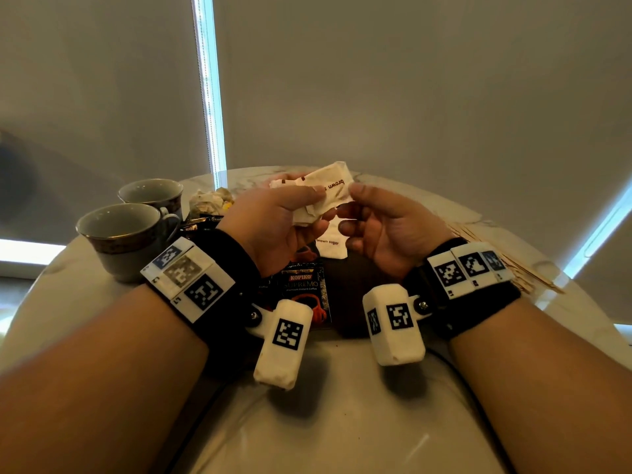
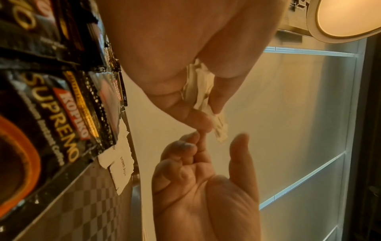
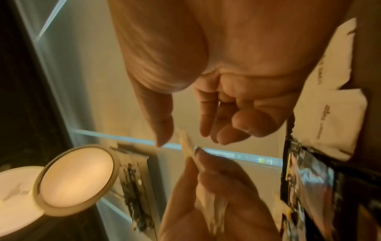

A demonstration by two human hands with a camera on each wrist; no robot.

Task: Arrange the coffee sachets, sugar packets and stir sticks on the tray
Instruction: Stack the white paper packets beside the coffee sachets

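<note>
My left hand (image 1: pixel 316 208) grips a small bunch of crumpled white brown-sugar packets (image 1: pixel 330 186) above the tray, thumb on top; the left wrist view shows them pinched (image 2: pixel 198 84). My right hand (image 1: pixel 350 210) hovers just right of the bunch, thumb and fingers apart around a packet's edge (image 3: pixel 187 146), pinching nothing. Below lies the dark checkered tray (image 1: pixel 355 278) with black Kopiko coffee sachets (image 1: pixel 301 285) at its left and flat sugar packets (image 1: pixel 330 246) at its far side. Wooden stir sticks (image 1: pixel 496 254) lie on the table to the right.
Two empty teacups (image 1: pixel 133 241) (image 1: pixel 150 196) stand at the table's left. Behind them is a heap of crumpled packets (image 1: pixel 212 200) and more dark sachets (image 1: pixel 195 227). The round marble table (image 1: pixel 307 422) ends near a window blind behind.
</note>
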